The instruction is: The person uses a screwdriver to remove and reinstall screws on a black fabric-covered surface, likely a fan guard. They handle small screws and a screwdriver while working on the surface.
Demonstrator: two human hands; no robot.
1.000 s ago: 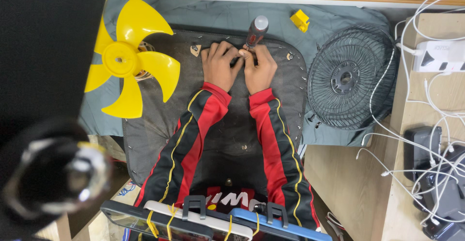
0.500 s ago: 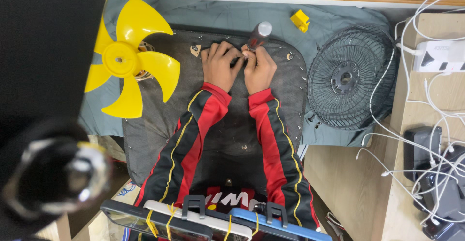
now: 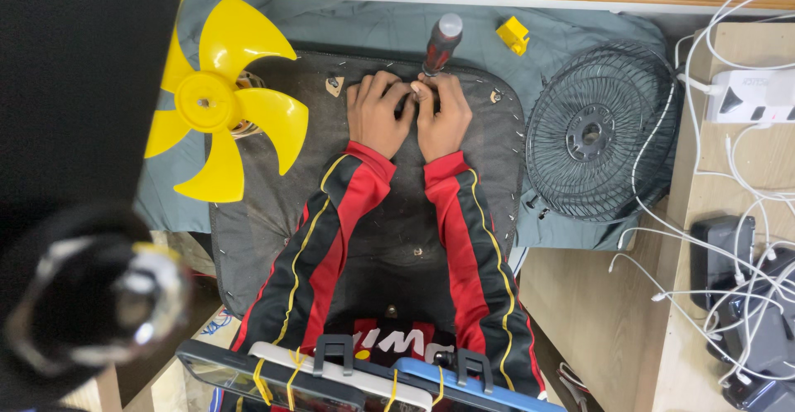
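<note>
Both hands sit together at upper centre of the frame, on the dark mat (image 3: 397,213) that covers the worktop. My right hand (image 3: 443,118) is curled around the lower end of the screwdriver (image 3: 440,45), whose red-and-black handle with a pale cap stands up and away toward the top edge; gripped low like this, the tip stays steady. My left hand (image 3: 379,115) is bunched right against it, fingers pinched on something small at the tool's tip. What that is I cannot tell, my fingers hide it. Knuckles touching, so one hand braces the other.

Parts lie out to the sides, within reach yet apart from the work: yellow fan blade (image 3: 217,101) at upper left, black wire fan guard (image 3: 598,137) at right, lying flat. A small yellow plastic piece (image 3: 513,34) rests just above and right of the screwdriver on the grey cloth (image 3: 348,23). White cables (image 3: 729,238) trail at far right, near a power strip (image 3: 758,96).
</note>
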